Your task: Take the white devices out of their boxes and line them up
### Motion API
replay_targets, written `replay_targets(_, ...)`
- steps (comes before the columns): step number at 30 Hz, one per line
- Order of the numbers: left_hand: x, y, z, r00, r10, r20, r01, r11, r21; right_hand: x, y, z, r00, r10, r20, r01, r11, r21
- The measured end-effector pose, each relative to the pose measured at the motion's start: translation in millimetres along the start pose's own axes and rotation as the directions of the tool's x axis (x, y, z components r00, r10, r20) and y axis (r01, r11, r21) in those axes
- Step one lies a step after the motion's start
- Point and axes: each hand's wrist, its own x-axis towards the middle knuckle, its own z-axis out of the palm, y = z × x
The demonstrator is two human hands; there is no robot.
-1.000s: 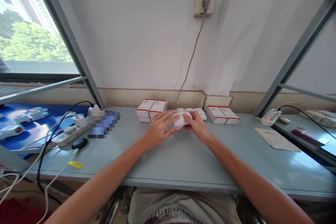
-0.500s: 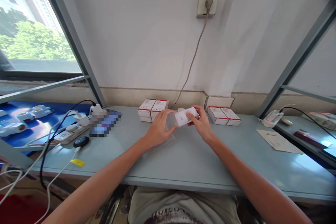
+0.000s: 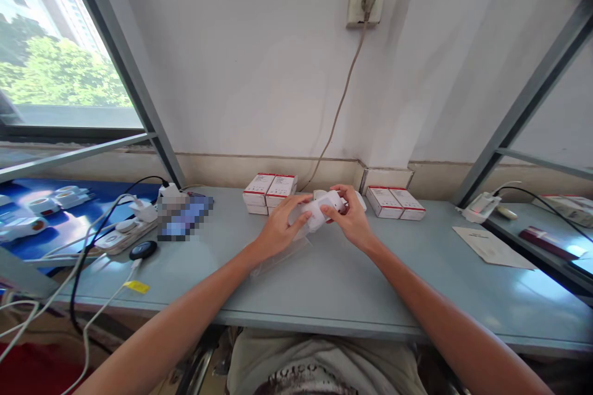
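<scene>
In front of me, above the desk, I hold a small white plug-like device (image 3: 330,202). My right hand (image 3: 351,213) grips its right end between thumb and fingers. Translucent plastic wrap, apparently a clear bag (image 3: 295,217), surrounds the device's left part. My left hand (image 3: 281,222) is closed on the bag, its thumb pressing over the device. Beneath the left hand, another clear plastic piece (image 3: 285,257) lies flat on the desk. Partly hidden behind my right hand is a white rounded object (image 3: 360,200).
White boxes with red edges stand at the back left (image 3: 269,190) and back right (image 3: 395,202). To the left are a phone (image 3: 188,217), a power strip (image 3: 121,236) and a black round gadget (image 3: 143,250) with cables. A paper sheet (image 3: 492,247) lies at right.
The hands have come closer together. More of the white device is now inside the clear plastic, and my left thumb has moved onto it. The white object behind my right hand shows more.
</scene>
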Motion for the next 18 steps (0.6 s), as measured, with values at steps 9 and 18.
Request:
replay_targets(9, 2.3, -4.4, 0.5, 0.986, -0.159, 0.056, 0.165, 0.977, -0.133, -0.6, 2.7, -5.1, 0.992, -0.114, 0.059, 0.118, 0.991, -0.066)
replay_targets(18, 2.0, -4.4, 1.2, 0.965, -0.261, 0.008, 0.261, 0.964, -0.058, -0.3, 2.4, -9.4, 0.988, -0.152, 0.018, 0.153, 0.975, -0.163)
